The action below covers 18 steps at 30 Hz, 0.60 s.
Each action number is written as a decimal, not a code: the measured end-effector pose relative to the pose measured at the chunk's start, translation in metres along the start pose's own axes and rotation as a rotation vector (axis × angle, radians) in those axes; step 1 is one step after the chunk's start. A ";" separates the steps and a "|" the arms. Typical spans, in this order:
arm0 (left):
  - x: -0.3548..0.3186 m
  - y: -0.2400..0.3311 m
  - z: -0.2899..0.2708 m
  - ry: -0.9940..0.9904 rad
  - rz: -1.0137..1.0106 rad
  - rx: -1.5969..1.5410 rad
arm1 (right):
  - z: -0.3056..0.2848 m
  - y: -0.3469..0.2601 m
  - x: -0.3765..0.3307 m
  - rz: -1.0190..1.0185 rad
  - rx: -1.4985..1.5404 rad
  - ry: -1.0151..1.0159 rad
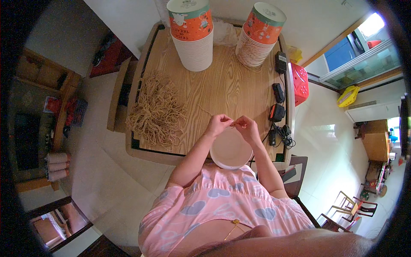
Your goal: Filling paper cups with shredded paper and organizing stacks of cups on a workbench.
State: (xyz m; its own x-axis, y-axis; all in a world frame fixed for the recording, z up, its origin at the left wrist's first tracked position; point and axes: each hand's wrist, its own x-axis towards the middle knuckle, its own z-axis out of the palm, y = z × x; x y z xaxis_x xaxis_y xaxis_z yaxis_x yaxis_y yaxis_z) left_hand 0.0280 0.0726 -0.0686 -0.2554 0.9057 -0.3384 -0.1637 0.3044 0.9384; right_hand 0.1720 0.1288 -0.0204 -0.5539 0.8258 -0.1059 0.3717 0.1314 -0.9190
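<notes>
Paper bucket [231, 150] is at the table's [227, 88] near edge, mouth seemingly up toward me, long axis roughly along my gaze. At its far rim, my left hand [219, 124] and right hand [247, 127] pinch closed, apparently working a twine strand [207, 112]; the next move likely calls for steady fingertips.

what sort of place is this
Probably a room in someone's home: there are wooden chairs at the far right, a red plastic stool beside the wooden table.
</notes>
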 end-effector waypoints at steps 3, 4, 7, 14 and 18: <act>0.000 0.002 0.000 -0.010 -0.019 0.033 | 0.000 0.006 0.001 -0.009 0.020 0.019; -0.001 0.002 0.000 -0.010 -0.020 0.033 | -0.001 0.004 0.001 0.004 0.010 0.017; -0.004 0.002 0.000 -0.009 0.028 0.044 | -0.001 0.002 0.001 0.009 -0.004 0.035; -0.005 0.003 0.000 0.005 0.110 0.221 | -0.001 0.003 0.002 0.005 -0.012 0.044; -0.003 0.006 0.003 -0.004 0.023 0.104 | -0.003 0.001 0.001 0.007 -0.011 -0.006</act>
State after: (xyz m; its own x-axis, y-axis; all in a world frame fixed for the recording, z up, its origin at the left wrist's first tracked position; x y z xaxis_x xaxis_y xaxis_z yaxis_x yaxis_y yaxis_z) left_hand 0.0305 0.0720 -0.0618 -0.2544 0.9139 -0.3164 -0.0577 0.3123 0.9482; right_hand 0.1737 0.1316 -0.0200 -0.5560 0.8232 -0.1151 0.3842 0.1317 -0.9138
